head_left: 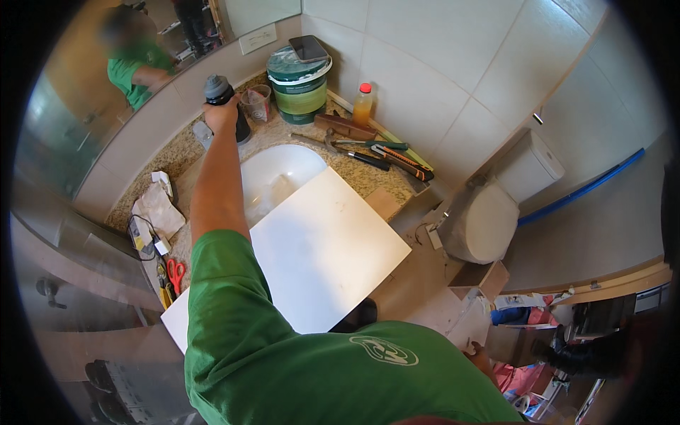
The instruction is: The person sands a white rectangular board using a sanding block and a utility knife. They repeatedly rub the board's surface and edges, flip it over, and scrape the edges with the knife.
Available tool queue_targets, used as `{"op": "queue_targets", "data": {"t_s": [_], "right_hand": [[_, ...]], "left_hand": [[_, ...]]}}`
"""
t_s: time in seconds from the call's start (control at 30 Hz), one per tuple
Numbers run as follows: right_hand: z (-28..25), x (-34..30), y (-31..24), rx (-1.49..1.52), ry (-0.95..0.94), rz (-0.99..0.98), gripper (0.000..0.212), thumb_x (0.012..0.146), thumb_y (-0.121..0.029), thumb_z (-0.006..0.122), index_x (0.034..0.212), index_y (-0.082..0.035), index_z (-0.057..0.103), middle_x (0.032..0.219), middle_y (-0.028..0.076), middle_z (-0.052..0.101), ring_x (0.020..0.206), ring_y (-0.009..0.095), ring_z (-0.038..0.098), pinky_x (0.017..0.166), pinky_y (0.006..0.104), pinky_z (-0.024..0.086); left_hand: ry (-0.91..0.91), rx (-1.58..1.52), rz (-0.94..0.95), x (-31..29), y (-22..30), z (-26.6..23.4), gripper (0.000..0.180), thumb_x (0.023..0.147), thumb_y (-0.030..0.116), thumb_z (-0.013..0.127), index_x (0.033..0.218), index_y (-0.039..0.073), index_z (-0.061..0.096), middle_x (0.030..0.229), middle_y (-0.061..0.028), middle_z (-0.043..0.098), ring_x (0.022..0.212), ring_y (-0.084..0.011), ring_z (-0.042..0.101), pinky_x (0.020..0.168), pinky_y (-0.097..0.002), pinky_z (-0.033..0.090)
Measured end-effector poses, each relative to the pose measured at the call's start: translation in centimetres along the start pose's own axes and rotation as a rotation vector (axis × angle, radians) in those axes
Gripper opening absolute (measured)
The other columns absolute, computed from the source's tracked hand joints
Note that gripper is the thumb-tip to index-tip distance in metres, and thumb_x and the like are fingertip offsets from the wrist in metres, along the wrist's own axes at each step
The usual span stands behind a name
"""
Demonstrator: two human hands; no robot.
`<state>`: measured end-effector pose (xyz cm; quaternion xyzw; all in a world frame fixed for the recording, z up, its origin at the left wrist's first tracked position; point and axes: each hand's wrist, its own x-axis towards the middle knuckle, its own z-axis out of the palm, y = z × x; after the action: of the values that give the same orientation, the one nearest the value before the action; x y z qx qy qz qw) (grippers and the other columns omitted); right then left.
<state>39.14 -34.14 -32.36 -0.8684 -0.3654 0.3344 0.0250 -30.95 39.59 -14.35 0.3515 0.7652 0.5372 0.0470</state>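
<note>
At the far side of the granite counter (283, 134), my left hand (222, 113) is closed around a dark bottle with a grey cap (218, 86). The bottle stands upright beside a clear cup (256, 103). Below my outstretched arm, a large white panel (326, 248) lies across the counter's front and covers part of the white basin (287, 166). My right hand (482, 361) shows only partly at the lower right, past my torso; its fingers are small and dim, and I cannot tell what they touch.
A green bucket (298, 95) carries a phone (309, 49) on its lid. Nearby are a hammer (333, 142), a utility knife (401, 162) and an orange-filled bottle (363, 104). Red-handled scissors (176, 273) lie at left. A toilet (485, 219) stands right; a mirror (92, 92) borders the counter.
</note>
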Motion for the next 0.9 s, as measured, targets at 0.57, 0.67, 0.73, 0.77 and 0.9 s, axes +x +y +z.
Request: {"op": "queue_targets", "data": {"t_s": [0.57, 0.67, 0.73, 0.77, 0.9], "right_hand": [[0.9, 6.5, -5.0, 0.011, -0.100, -0.164, 0.083, 0.082, -0.047, 0.082, 0.142, 0.003, 0.056, 0.127, 0.033, 0.063, 0.109, 0.041, 0.068, 0.096, 0.0458, 0.054], [0.8, 9.0, -6.0, -0.072, -0.170, -0.230, 0.083, 0.083, -0.051, 0.079, 0.142, 0.003, 0.056, 0.128, 0.034, 0.063, 0.113, 0.044, 0.066, 0.099, 0.0465, 0.052], [1.1, 10.8, -6.8, -0.155, -0.192, -0.278, 0.082, 0.084, -0.053, 0.077, 0.141, 0.003, 0.058, 0.129, 0.035, 0.062, 0.115, 0.045, 0.065, 0.101, 0.0474, 0.051], [1.3, 11.9, -7.1, -0.142, -0.208, -0.276, 0.080, 0.084, -0.052, 0.077, 0.140, 0.003, 0.058, 0.130, 0.034, 0.062, 0.117, 0.045, 0.065, 0.102, 0.0469, 0.051], [3.1, 16.7, -7.3, -0.030, -0.197, -0.347, 0.076, 0.084, -0.045, 0.079, 0.138, 0.004, 0.060, 0.129, 0.033, 0.064, 0.117, 0.043, 0.066, 0.100, 0.0447, 0.052]], "left_hand": [[-0.686, -0.613, -0.128, -10.5, 7.6, -5.8, 0.038, 0.094, 0.023, 0.076, 0.123, 0.002, 0.065, 0.129, -0.0140, 0.067, 0.117, -0.0236, 0.062, 0.098, -0.0374, 0.051], [-0.975, -1.058, 0.150, -23.0, 13.7, -11.9, 0.034, 0.094, 0.009, 0.063, 0.127, 0.003, 0.064, 0.138, -0.0134, 0.061, 0.127, -0.0230, 0.056, 0.107, -0.0424, 0.045], [-1.298, -1.266, 0.287, -29.0, 17.8, -17.9, 0.046, 0.089, 0.012, 0.062, 0.135, 0.004, 0.061, 0.149, -0.0190, 0.050, 0.135, -0.0306, 0.049, 0.115, -0.0522, 0.038], [-1.482, -1.401, 0.349, -31.0, 19.9, -20.4, 0.050, 0.087, 0.019, 0.065, 0.135, 0.006, 0.062, 0.145, -0.0228, 0.049, 0.135, -0.0353, 0.048, 0.116, -0.0566, 0.036], [-1.984, -1.589, 0.668, -36.5, 25.9, -27.2, 0.051, 0.087, 0.019, 0.064, 0.136, 0.007, 0.061, 0.146, -0.0231, 0.048, 0.136, -0.0357, 0.048, 0.116, -0.0552, 0.037]]}}
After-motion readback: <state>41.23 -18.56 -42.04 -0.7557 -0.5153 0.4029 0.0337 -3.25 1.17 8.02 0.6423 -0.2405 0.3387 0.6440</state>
